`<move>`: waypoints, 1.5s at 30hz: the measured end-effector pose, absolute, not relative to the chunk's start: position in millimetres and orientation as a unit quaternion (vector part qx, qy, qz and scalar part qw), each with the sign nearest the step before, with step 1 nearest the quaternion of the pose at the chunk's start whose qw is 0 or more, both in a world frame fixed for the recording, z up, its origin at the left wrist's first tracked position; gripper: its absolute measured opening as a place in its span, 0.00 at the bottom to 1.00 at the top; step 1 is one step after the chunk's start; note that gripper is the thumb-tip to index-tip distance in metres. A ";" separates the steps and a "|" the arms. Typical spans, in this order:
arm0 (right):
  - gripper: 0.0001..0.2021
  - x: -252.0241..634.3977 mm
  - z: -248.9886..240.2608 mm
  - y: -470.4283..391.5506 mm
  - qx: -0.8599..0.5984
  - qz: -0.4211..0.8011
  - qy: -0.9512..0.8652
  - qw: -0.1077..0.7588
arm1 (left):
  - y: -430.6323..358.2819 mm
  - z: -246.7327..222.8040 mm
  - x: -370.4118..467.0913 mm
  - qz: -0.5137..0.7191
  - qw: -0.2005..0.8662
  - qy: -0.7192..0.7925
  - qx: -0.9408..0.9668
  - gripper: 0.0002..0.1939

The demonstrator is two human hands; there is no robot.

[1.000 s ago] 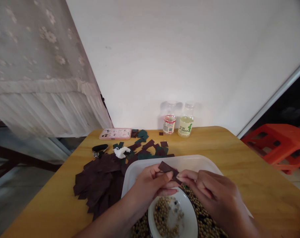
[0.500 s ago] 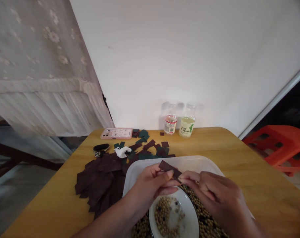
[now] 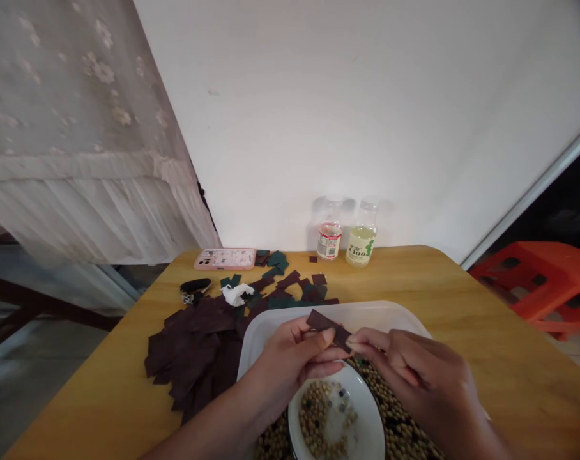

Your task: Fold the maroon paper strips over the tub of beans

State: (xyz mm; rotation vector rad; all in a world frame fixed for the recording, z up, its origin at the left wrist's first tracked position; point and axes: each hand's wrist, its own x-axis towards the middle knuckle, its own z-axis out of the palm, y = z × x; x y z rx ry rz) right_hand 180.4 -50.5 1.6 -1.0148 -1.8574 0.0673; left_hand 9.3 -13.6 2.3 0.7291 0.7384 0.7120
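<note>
A dark brown strip [image 3: 326,324] is pinched between the thumb and fingers of my left hand [image 3: 299,351], above the bowl's far rim. My right hand [image 3: 414,370] has its thumb and forefinger closed on the strip's right end. Below them, a white bowl [image 3: 370,421] with a dark rim holds tan beads and a few dark ones. It sits in a white tray [image 3: 390,312] among many more tan and dark beads [image 3: 400,425].
A heap of dark brown pieces [image 3: 194,351] lies left of the tray, with green scraps [image 3: 277,260], crumpled white tissue [image 3: 236,294], a black object [image 3: 195,285] and a pink-cased phone [image 3: 225,258]. Two bottles [image 3: 329,239] [image 3: 361,241] stand by the wall. A red stool [image 3: 549,281] is at right.
My right hand has shifted very slightly at the strip's end. My left hand and the strip look almost the same.
</note>
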 end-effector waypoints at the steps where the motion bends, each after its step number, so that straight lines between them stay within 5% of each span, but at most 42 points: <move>1: 0.19 180.3 2.2 -50.6 -0.411 0.033 -0.771 0.485 | -13.8 2.5 9.3 0.331 0.809 0.346 0.340 0.07; 45: 0.13 180.9 1.1 -50.8 -0.404 0.018 -0.779 0.479 | -13.4 4.9 9.3 0.338 0.796 0.351 0.358 0.08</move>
